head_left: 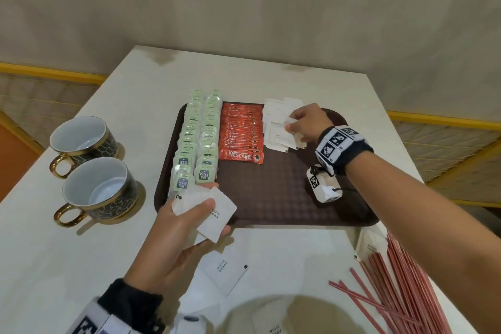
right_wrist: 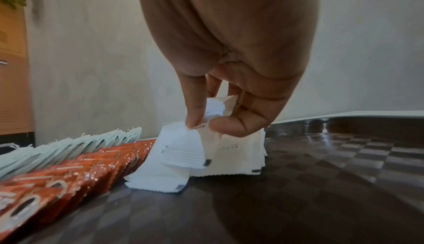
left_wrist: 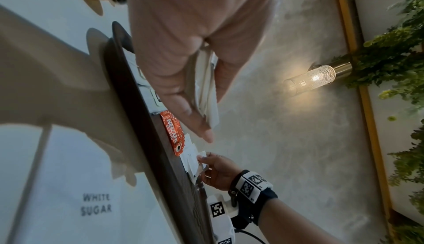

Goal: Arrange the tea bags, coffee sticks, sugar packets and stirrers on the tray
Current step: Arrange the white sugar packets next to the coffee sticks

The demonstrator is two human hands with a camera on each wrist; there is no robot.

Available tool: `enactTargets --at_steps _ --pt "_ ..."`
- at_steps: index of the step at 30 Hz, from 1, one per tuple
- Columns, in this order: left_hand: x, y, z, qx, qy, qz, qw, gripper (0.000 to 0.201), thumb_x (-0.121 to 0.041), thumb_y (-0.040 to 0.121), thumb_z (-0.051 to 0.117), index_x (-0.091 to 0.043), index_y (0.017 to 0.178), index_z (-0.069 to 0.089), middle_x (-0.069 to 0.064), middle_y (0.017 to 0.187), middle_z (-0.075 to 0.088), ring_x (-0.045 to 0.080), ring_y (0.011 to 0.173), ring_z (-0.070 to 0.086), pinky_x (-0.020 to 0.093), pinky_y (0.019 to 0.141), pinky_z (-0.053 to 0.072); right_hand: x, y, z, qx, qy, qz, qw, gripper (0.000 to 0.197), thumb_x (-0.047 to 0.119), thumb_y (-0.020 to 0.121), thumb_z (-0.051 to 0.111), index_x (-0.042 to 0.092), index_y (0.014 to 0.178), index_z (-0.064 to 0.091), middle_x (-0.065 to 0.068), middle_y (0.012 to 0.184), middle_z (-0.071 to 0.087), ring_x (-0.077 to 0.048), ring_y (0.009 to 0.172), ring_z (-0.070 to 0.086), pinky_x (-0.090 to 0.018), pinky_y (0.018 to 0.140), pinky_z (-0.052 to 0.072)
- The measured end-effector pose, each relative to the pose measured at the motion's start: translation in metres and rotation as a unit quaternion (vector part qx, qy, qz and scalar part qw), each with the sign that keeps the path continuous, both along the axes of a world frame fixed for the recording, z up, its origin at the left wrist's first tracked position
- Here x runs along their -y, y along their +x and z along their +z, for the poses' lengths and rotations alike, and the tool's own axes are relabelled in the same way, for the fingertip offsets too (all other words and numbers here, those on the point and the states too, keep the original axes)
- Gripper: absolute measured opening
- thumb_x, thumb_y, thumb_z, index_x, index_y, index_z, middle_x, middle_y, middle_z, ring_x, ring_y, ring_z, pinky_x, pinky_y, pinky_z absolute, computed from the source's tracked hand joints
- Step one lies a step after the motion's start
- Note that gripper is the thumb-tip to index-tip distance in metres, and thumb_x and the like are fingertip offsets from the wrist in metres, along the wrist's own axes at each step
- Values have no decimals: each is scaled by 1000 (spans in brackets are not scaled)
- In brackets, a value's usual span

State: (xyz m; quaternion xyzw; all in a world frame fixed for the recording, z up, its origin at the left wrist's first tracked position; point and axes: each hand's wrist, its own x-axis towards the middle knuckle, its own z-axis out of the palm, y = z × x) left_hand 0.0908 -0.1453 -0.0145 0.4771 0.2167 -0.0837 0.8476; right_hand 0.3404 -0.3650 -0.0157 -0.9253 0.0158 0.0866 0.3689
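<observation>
A dark brown tray (head_left: 284, 198) carries two rows of pale green tea bags (head_left: 198, 138), a row of red coffee sticks (head_left: 241, 133) and a line of white sugar packets (head_left: 279, 122). My right hand (head_left: 301, 125) pinches a sugar packet (right_wrist: 206, 121) over that line, thumb and forefinger on its top edge. At the tray's near left corner my left hand (head_left: 189, 219) grips a small stack of sugar packets (head_left: 217, 214) between thumb and fingers (left_wrist: 195, 117). Loose sugar packets (head_left: 225, 271) lie on the table in front of the tray. Red stirrers (head_left: 401, 287) lie at the near right.
Two dark cups with gold handles (head_left: 100, 190) stand on the white table (head_left: 81, 266) left of the tray. The tray's right half (right_wrist: 321, 175) is bare. A wall runs behind the table; a lit lamp (left_wrist: 314, 79) shows in the left wrist view.
</observation>
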Motion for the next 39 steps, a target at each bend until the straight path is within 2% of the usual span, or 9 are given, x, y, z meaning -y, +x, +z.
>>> enactTargets --at_steps 2,5,9,13,18,23,31,35,39 --pt "0 0 -1 2 -1 0 1000 29 -6 91 60 -16 117 68 17 105 72 26 79 71 35 61 59 -3 4 -4 -5 9 -8 1000 24 5 82 74 5 106 72 -6 93 63 -17 85 59 -27 66 56" --pt "0 2 0 6 9 -8 1000 28 -6 90 61 -16 115 69 15 105 73 26 82 72 36 63 60 0 8 -4 -30 24 -14 999 35 1 78 77 7 112 69 -7 100 59 -22 91 61 -40 83 59" --pt "-3 1 0 0 14 -15 1000 29 -7 89 62 -17 115 70 14 108 72 29 92 71 38 66 60 19 11 15 -41 60 -2 997 33 -6 73 79 12 97 65 -7 91 55 -27 85 60 -44 78 59" --pt "2 -3 1 -7 7 -9 1000 25 -6 90 61 -17 111 71 17 105 73 28 83 70 36 61 59 32 7 29 -88 25 74 993 27 -12 74 75 6 89 61 -8 86 54 -21 72 63 -25 60 60" --pt "5 -5 4 -14 7 -10 1000 24 -5 91 61 -19 107 72 13 98 74 22 72 72 36 59 59 24 4 16 -69 -79 96 990 28 -12 73 75 6 88 60 -6 85 56 -20 70 61 -18 50 53" --pt "-1 -7 3 -21 17 -4 1000 24 -7 90 62 -20 109 69 12 98 74 21 75 73 36 61 60 25 8 1 -39 -110 57 992 26 -2 74 79 9 82 57 -7 89 56 -24 76 60 -28 58 56" --pt "4 -5 0 -29 4 -7 1000 26 -7 90 62 -19 112 70 13 104 73 24 84 72 43 71 60 22 8 1 -3 -187 67 980 37 13 75 82 12 94 50 -1 90 52 -20 83 50 -24 56 34" --pt "3 -5 0 -31 -19 -3 999 26 -8 90 61 -21 111 70 13 106 73 27 89 70 48 79 58 18 7 -4 -25 -162 57 985 36 11 76 80 12 93 48 -2 87 51 -25 79 57 -31 59 50" --pt "0 -4 1 -32 -56 8 998 24 -7 91 60 -22 102 75 11 106 74 24 88 71 44 73 59 17 4 -3 -44 -143 47 988 32 7 77 79 11 90 49 -5 89 53 -32 90 64 -45 79 58"
